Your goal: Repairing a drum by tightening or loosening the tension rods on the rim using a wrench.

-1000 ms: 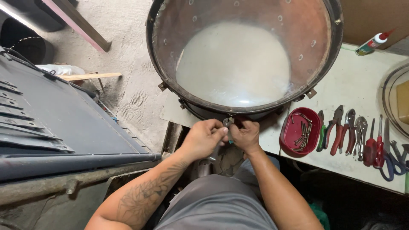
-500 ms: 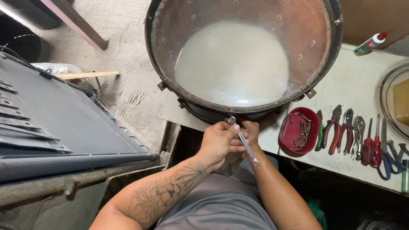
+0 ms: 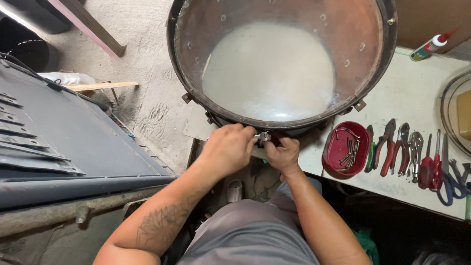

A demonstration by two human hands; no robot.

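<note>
Head view showed both hands at the near rim of the large drum shell point(image 3: 282, 64), which lay on the white table point(image 3: 417, 83) with its pale skin facing down. The left hand point(image 3: 228, 149) was curled closed around a small metal lug fitting point(image 3: 263, 136) on the rim; the right hand point(image 3: 282, 154) pinched narrowly just below it, and I could not tell what it gripped. The fitting could slip from the fingers and drop into the dark gap beneath the table edge, since it hung over open floor. A slip could also scrape knuckles on the hoop. Half a second earlier the right hand held a thin metal rod angled down and right; now that rod was out of sight and both hands sat closer to the rim. The red tray point(image 3: 346, 149) of screws lay unchanged.
</note>
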